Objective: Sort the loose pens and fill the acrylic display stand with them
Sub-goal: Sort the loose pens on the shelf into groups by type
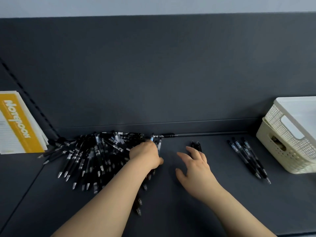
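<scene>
Head view: left hand (pixel 145 155) apparently grips pens (pixel 159 144), right hand (pixel 196 164) spread.

Your big pile of black pens (pixel 89 156) sprawls left, tips mostly toward you. A small row (pixel 248 158) lies far right, and a pair (pixel 196 145) sits mid-shelf.

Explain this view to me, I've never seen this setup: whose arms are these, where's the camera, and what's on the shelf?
No machine here: a person works bare-handed, filmed by one camera on their head, looking down. The left hand reaches into the big pile of black pens and seems to grip a few pens. The right hand hovers open, holding nothing, near two black pens. Further right lies a small group of pens beside stacked white baskets. A yellow notebook stands at the left. No acrylic stand is in view.
</scene>
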### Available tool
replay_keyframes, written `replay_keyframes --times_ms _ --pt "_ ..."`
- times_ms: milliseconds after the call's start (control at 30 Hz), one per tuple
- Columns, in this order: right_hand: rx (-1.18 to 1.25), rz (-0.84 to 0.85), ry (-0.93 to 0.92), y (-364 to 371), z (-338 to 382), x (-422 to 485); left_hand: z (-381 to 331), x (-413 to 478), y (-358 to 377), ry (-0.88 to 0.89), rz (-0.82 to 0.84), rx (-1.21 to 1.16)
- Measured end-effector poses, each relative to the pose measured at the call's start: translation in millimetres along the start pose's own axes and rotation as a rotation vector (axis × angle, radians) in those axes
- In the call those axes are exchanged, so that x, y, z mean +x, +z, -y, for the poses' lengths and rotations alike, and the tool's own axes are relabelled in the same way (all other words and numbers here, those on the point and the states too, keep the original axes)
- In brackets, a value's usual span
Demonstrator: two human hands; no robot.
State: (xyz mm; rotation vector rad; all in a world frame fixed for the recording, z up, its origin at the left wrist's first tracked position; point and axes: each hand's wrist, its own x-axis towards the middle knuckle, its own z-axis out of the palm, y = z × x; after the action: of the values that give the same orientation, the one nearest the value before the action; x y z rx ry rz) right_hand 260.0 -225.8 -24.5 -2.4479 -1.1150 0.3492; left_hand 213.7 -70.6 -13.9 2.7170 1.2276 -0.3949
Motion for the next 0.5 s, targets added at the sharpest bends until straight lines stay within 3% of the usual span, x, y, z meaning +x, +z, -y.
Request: replay_keyframes --times_ms 400,500 --pt "0.048 0.021 0.014 15 21 -4 7 4 -6 0.1 0.035 -0.084" --pt "0.065 0.012 0.001 16 21 -5 16 9 -7 0.108 0.06 -0.342"
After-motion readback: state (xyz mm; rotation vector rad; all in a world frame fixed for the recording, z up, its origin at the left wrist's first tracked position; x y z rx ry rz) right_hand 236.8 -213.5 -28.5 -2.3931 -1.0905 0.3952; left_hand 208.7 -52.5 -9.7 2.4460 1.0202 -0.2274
